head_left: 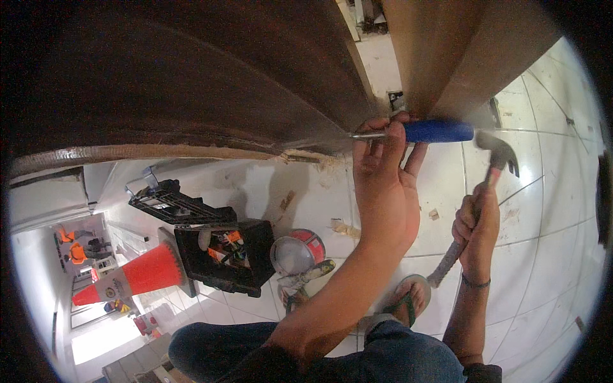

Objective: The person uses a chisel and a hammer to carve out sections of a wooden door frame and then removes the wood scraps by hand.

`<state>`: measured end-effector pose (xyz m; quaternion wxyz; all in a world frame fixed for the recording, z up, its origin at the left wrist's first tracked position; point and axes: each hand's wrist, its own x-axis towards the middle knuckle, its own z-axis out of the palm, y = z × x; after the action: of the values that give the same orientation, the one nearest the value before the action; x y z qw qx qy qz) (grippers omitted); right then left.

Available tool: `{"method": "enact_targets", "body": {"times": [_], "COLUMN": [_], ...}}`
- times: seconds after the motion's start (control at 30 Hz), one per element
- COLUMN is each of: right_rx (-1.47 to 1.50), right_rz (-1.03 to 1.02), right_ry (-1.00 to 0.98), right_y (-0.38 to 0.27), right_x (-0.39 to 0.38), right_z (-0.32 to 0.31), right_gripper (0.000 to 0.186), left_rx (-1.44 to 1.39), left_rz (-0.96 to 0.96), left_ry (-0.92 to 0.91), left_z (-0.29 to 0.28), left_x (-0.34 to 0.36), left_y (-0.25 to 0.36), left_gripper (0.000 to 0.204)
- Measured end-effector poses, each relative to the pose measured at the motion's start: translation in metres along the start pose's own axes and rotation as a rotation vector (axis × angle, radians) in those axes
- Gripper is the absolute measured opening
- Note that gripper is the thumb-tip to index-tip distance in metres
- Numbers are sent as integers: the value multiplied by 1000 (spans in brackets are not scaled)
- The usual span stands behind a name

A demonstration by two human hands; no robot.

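My left hand [388, 182] is closed around a blue-handled chisel [439, 131], held sideways. Its thin metal blade points left at the edge of a dark brown door [211, 83], where the wood looks chipped. To the right, my right hand [477, 223] grips the handle of a claw hammer [500, 153]. The hammer's striking face is close to the butt of the blue handle, with a small gap between them. The blade's tip is hard to make out against the door edge.
A brown frame post [460, 45] rises beyond my left hand. On the tiled floor stand a black toolbox [255, 258] with its lid raised, a bucket [295, 254] and an orange traffic cone [150, 268]. Wood scraps [345, 227] lie near my feet. People in orange vests [77, 253] are far off.
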<state>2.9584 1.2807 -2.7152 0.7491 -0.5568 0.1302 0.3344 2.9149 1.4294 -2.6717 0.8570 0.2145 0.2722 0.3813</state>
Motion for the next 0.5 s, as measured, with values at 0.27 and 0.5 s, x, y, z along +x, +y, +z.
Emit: {"method": "enact_targets", "body": {"times": [0.27,0.5], "right_rx": [209,-139], "right_rz": [-277,-83], "right_ry": [117,-48], "right_y": [-10,5], "right_x": [-7,-17], "right_z": [3,8], "right_gripper": [33,33], "left_rx": [-38,12], "left_rz": [-32,18], "left_ry": [-22,-15], "left_z": [-16,-14], "left_x": [-6,-6], "left_y": [8,21], "left_gripper": [22,23]}}
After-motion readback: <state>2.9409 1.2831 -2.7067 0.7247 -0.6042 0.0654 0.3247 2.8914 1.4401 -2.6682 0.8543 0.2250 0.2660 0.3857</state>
